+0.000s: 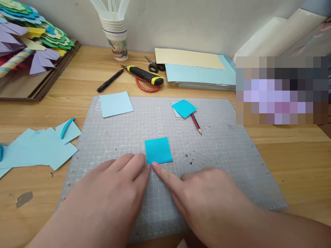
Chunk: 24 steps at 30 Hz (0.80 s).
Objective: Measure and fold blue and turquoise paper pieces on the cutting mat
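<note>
A square of bright blue paper (158, 150) lies on the grey cutting mat (219, 144), with a narrow folded strip along its near edge. My left hand (116, 186) has its fingers drawn together at the paper's near left corner, pinning it. From the other side, my right hand (207, 193) presses the tip of its stretched index finger on the same edge, close to my left fingertips. Its other fingers are curled and partly hidden. Another blue square (184, 108) rests farther back, over a pale piece and a red and black pencil (196, 124).
A pale blue sheet (116, 104) lies at the mat's back left; pale blue pieces (38, 148) overlap left of it. Behind stand a black pen (110, 80), utility knife (144, 75), scissors (154, 65), paper cups (116, 41) and stacked paper (199, 73). Paper craftwork (33, 38) fills the left corner.
</note>
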Each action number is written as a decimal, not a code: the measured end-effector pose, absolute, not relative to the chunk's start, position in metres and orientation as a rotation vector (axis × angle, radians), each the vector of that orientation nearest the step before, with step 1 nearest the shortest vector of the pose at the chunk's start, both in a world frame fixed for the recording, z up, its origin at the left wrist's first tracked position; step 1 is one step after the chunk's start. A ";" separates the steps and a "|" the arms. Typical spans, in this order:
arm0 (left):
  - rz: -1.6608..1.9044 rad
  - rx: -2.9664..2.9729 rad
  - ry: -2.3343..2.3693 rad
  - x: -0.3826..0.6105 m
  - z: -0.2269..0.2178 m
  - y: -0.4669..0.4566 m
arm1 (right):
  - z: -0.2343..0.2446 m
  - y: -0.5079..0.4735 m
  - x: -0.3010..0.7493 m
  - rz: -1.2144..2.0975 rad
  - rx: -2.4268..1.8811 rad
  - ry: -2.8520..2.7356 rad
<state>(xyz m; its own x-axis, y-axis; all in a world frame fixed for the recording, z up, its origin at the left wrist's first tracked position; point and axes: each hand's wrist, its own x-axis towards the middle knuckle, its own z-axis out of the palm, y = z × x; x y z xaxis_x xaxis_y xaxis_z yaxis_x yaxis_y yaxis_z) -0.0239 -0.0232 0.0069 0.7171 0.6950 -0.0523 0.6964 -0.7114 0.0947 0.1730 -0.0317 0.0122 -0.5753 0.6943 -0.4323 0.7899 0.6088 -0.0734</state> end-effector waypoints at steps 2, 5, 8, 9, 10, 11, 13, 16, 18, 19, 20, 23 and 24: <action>-0.020 2.810 1.143 -0.024 0.007 -0.024 | 0.013 -0.030 0.175 -0.352 1.231 2.464; -0.019 2.781 1.145 -0.024 0.009 -0.023 | 0.015 -0.027 0.179 -0.323 1.296 2.470; -0.072 2.755 1.146 -0.022 0.010 -0.022 | 0.017 -0.024 0.183 -0.321 1.356 2.423; -0.096 2.748 1.146 -0.022 0.010 -0.022 | 0.019 -0.023 0.184 -0.328 1.372 2.402; -0.112 2.742 1.146 -0.021 0.010 -0.021 | 0.021 -0.022 0.185 -0.331 1.392 2.382; -0.119 2.737 1.147 -0.021 0.010 -0.020 | 0.022 -0.021 0.187 -0.332 1.411 2.370; -0.125 2.728 1.150 -0.021 0.011 -0.020 | 0.025 -0.018 0.189 -0.337 1.458 2.360; -0.129 2.719 1.167 -0.021 0.011 -0.019 | 0.026 -0.011 0.192 -0.372 1.610 2.386; -0.126 2.704 1.184 -0.021 0.011 -0.019 | 0.022 -0.005 0.193 -0.462 1.728 2.458; -0.120 2.694 1.195 -0.021 0.011 -0.019 | 0.020 -0.002 0.193 -0.537 1.762 2.506; -0.107 2.681 1.203 -0.021 0.011 -0.019 | 0.017 0.000 0.193 -0.626 1.770 2.554; -0.050 2.628 1.233 -0.019 0.011 -0.018 | 0.008 0.005 0.191 -0.799 1.719 2.639; -0.032 2.610 1.245 -0.018 0.011 -0.018 | 0.006 0.005 0.190 -0.814 1.700 2.649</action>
